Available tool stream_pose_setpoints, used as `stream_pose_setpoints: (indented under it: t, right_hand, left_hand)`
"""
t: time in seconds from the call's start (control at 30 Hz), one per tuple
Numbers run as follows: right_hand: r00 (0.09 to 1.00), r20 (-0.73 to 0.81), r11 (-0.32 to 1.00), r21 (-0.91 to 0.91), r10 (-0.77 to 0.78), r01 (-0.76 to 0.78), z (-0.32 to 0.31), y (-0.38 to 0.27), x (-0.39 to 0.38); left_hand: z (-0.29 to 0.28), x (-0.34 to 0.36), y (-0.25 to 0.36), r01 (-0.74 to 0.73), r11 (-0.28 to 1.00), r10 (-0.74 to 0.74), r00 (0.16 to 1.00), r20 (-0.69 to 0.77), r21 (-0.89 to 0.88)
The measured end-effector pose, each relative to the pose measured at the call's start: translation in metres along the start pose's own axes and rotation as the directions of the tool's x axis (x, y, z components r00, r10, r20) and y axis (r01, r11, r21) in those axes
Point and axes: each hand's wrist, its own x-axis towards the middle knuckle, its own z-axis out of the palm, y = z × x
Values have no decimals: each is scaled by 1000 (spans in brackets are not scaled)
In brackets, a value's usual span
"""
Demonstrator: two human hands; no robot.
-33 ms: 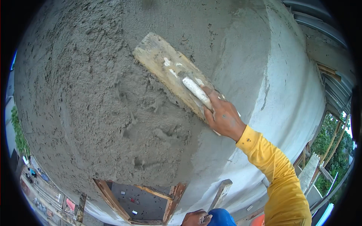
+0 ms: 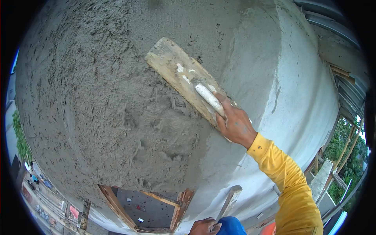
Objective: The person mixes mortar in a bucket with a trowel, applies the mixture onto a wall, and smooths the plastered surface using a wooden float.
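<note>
Float (image 2: 188, 84), worn wood, long and flat, lies against mortar (image 2: 90, 98) at twelve o'clock, slanting ten to four. The right hand (image 2: 237, 123) wraps its fingers round the white handle (image 2: 207, 96), likely to keep the board flush. Mortar roughens toward nine; paler wall (image 2: 301, 98) smooths toward three. Left hand (image 2: 205, 227), at six: grip unclear.

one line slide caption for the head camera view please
A right hand grips the white handle of a long float against partly rough grey plaster.
</note>
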Motion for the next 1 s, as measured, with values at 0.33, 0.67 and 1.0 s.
stream_pose_setpoints:
  t: [0.33, 0.67, 1.0]
  right_hand:
    - [892, -250, 824, 531, 376, -199, -124, 82, 92]
    - [951, -264, 959, 188, -161, 214, 47, -8, 0]
    - [977, 204, 983, 180, -55, 18, 167, -34, -181]
  left_hand:
    - [2, -12, 33, 78, 993, -56, 974, 221, -93]
    - [-12, 13, 44, 56, 990, -31, 982, 189, -131]
    - [-5, 10, 50, 57, 991, -32, 980, 196, -123]
